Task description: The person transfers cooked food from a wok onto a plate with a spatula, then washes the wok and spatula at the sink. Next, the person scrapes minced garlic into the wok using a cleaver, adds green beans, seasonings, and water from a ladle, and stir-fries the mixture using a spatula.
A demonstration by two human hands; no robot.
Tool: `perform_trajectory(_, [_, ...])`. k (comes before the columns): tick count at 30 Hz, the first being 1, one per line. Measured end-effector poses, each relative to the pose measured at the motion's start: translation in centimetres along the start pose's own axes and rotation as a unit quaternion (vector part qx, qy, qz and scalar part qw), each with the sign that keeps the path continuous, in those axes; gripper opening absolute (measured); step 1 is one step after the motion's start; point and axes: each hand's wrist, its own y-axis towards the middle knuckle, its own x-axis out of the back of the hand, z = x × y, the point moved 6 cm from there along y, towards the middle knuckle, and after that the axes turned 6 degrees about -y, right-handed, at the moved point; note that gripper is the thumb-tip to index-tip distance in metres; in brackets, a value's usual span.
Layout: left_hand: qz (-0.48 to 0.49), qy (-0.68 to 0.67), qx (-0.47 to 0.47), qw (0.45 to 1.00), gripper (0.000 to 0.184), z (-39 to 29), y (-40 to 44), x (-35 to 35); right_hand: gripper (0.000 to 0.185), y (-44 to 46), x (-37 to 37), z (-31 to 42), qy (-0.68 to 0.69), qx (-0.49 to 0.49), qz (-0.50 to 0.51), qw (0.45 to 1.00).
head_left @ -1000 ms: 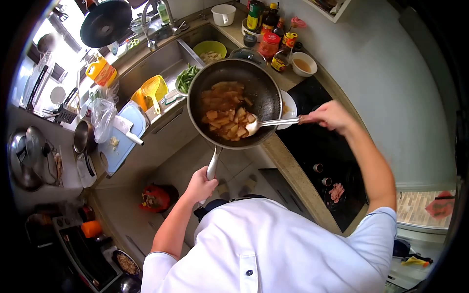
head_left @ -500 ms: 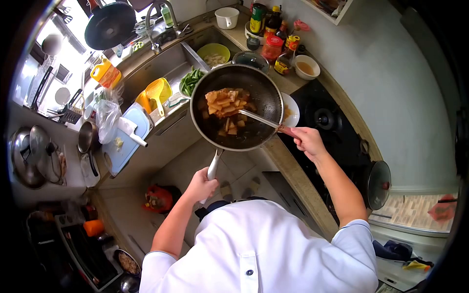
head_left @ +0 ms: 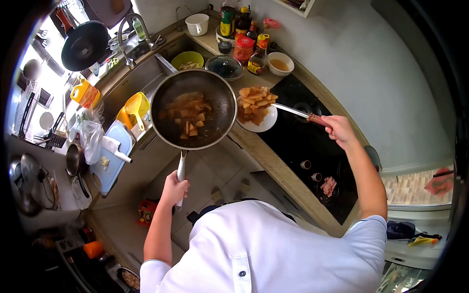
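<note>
My left hand [head_left: 174, 189] is wrapped round the pale handle of a dark wok [head_left: 220, 105], held up off the counter. Browned slices of food [head_left: 188, 115] lie in its bottom. In my right hand [head_left: 338, 131] is the reddish handle of a metal spatula [head_left: 293, 111]. A heap of the same slices [head_left: 255, 100] rests on the spatula's head, over a white plate [head_left: 267, 122] beside the wok. The heap hides the spatula's head and part of the plate, where more slices show.
A black cooktop [head_left: 288, 141] with pink meat [head_left: 328, 186] on it lies right of the plate. Behind stand a glass lid [head_left: 223, 67], sauce bottles [head_left: 257, 61] and a bowl of liquid [head_left: 280, 64]. At left, a knife [head_left: 117, 149] lies on a blue board [head_left: 108, 172].
The spatula has lifted a heap of slices out of the wok and moved right, over the plate. The wok has shifted left, and fewer slices are in it.
</note>
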Motion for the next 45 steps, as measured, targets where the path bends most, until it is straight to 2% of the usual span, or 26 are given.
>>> perform_trajectory(4, [-0.011, 0.011, -0.008, 1.0, 0.01, -0.3, 0.3, 0.5, 0.023, 1.5, 0.6, 0.3, -0.077, -0.025, -0.033, 0.996])
perform_trajectory(8, [-0.015, 0.023, -0.011, 1.0, 0.01, -0.8, 0.4, 0.2, 0.024, 3.5, -1.0, 1.7, -0.16, -0.031, -0.023, 0.986])
perform_trajectory(11, [-0.012, 0.013, -0.016, 1.0, 0.009, -1.1, 0.5, -0.1, 0.027, 4.0, -1.7, 4.5, -0.357, 0.111, -0.075, 0.924])
perform_trajectory(12, [-0.01, 0.008, -0.018, 1.0, 0.009, -1.1, 0.5, -0.2, 0.027, 3.2, -2.1, 5.2, -0.357, 0.111, -0.074, 0.925])
perform_trajectory(14, [-0.005, 0.009, -0.017, 1.0, 0.01, -1.6, 0.5, -0.5, 0.027, -0.7, -4.1, 8.7, -0.455, 0.255, -0.145, 0.841])
perform_trajectory(15, [-0.003, 0.01, -0.017, 1.0, 0.01, -1.9, 0.5, -0.7, 0.026, -3.0, -5.2, 10.4, -0.497, 0.254, -0.159, 0.814])
perform_trajectory(16, [-0.009, 0.009, -0.018, 1.0, 0.01, -2.1, 0.5, -0.8, 0.026, -4.2, -5.4, 10.9, -0.495, 0.259, -0.156, 0.815])
perform_trajectory(18, [-0.003, 0.013, -0.017, 1.0, 0.011, -2.2, 0.8, -1.0, 0.024, -6.5, -5.2, 12.2, -0.483, 0.331, -0.215, 0.782])
perform_trajectory(21, [0.013, 0.024, -0.023, 0.999, 0.012, -2.7, 1.2, -1.2, 0.019, -7.7, -4.2, 12.9, -0.317, 0.336, -0.216, 0.86])
perform_trajectory(23, [0.022, 0.037, -0.026, 0.999, 0.012, -3.3, 1.4, -1.8, 0.018, -6.5, -6.4, 13.0, -0.305, 0.367, -0.198, 0.856])
perform_trajectory(24, [0.027, 0.038, -0.026, 0.999, 0.012, -3.7, 1.7, -2.1, 0.018, -5.8, -8.1, 13.2, -0.294, 0.4, -0.179, 0.849])
perform_trajectory(26, [0.03, 0.043, -0.028, 0.998, 0.012, -4.4, 2.2, -2.7, 0.018, -5.0, -11.9, 13.5, -0.349, 0.487, -0.211, 0.772])
perform_trajectory(28, [0.037, 0.055, -0.039, 0.997, 0.011, -5.4, 2.9, -3.4, 0.022, -3.2, -15.2, 12.4, -0.378, 0.509, -0.248, 0.733])
perform_trajectory(30, [0.035, 0.07, -0.037, 0.996, 0.011, -6.0, 3.5, -4.1, 0.025, -2.0, -17.9, 11.6, -0.394, 0.52, -0.26, 0.712])
perform_trajectory(34, [0.037, 0.105, -0.062, 0.992, 0.011, -7.4, 4.5, -5.1, 0.036, -2.8, -19.9, 9.1, -0.334, 0.522, -0.16, 0.769])
perform_trajectory(35, [0.036, 0.113, -0.066, 0.991, 0.012, -7.7, 4.7, -5.1, 0.038, -3.6, -19.7, 8.1, -0.322, 0.55, -0.154, 0.755])
perform_trajectory(38, [0.036, 0.115, -0.086, 0.989, 0.013, -8.0, 5.7, -4.9, 0.037, -6.2, -17.0, 5.5, -0.37, 0.535, -0.13, 0.748])
perform_trajectory(42, [0.023, 0.142, -0.102, 0.984, 0.013, -8.6, 6.7, -4.6, 0.036, -6.7, -12.9, 5.7, -0.374, 0.559, -0.166, 0.722])
perform_trajectory(45, [0.008, 0.164, -0.107, 0.981, 0.013, -9.6, 7.0, -4.7, 0.037, -3.1, -12.9, 6.8, -0.37, 0.523, -0.222, 0.735])
